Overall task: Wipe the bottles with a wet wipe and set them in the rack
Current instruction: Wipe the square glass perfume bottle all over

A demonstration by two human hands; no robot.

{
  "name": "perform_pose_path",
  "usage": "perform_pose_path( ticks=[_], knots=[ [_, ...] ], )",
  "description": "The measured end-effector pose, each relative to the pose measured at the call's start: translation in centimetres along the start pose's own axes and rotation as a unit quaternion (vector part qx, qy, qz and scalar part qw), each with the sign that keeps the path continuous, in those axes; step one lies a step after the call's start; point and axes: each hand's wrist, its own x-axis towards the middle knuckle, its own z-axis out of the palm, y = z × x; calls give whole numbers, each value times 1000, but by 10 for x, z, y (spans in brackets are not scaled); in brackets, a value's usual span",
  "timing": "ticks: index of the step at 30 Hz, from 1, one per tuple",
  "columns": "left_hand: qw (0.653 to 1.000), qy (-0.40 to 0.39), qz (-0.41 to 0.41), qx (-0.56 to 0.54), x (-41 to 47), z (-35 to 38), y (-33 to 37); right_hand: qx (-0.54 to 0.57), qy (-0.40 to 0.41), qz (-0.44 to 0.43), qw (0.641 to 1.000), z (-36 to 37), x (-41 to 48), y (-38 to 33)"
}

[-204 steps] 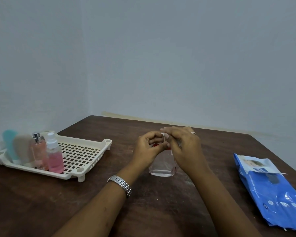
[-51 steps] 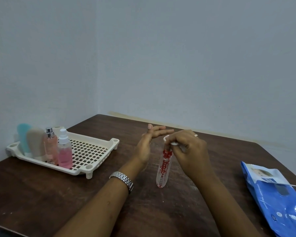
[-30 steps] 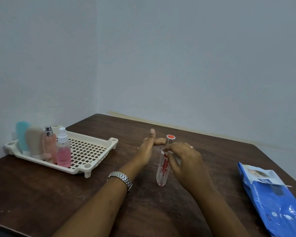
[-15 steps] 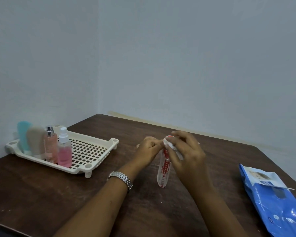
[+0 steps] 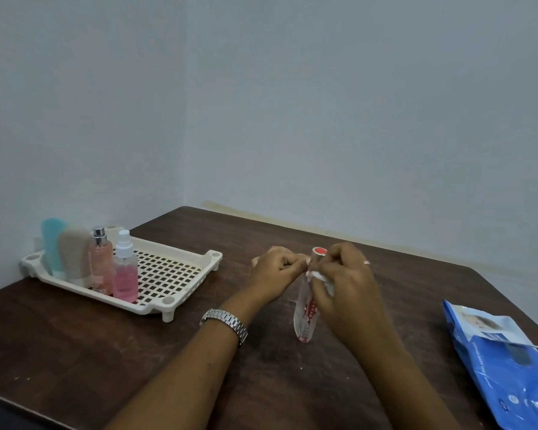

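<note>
Four bottles stand upright in a row at the left end of the cream rack [image 5: 174, 274]: a teal tube [image 5: 52, 243] half hidden behind a beige tube [image 5: 73, 252], then a peach perfume bottle [image 5: 101, 259] and a pink spray bottle [image 5: 125, 274]. The rest of the rack's grid floor is bare.

Well apart from the rack, near the middle of the dark wooden table [image 5: 106, 352], a fifth clear bottle [image 5: 304, 318] rests its base on the wood and leans slightly, its red cap [image 5: 319, 251] showing above the fingers. Its red print is too small to read, and its right side is hidden behind the right hand [image 5: 345, 283]. That hand's fingers are curled in and pinch a white wet wipe [image 5: 319, 276] against the bottle just under the cap. Only a small crumpled bit of the wipe shows; the rest is lost inside the grip. A ring [image 5: 366, 262] sits on one finger.

The left hand [image 5: 277, 271], with a metal wristwatch [image 5: 225, 321] on its wrist, has its fingers curled with the tips closed on the bottle's neck from the other side; its thumb is out of sight.

At far right lies a blue wipes pack [image 5: 510, 367] with its flap lifted, cut off by the frame's right and bottom edges
</note>
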Motion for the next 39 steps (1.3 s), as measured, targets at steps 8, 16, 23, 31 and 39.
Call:
perform_pose_path(
  ticks=[8,16,23,31,39],
  knots=[
    [1000,3,15,-5,0,0,-2,30,-34,9,999,-1,0,5],
    [1000,13,17,-2,2,2,-5,157,-93,127,975,-15,1,19],
    [999,-11,24,-30,-2,1,2,226,-109,159,955,-23,3,23],
    [972,26,53,-227,-3,-1,17,275,-170,158,933,-24,2,25],
    [977,41,71,-196,-4,5,17,317,-20,255,913,-17,-3,44]
  ],
)
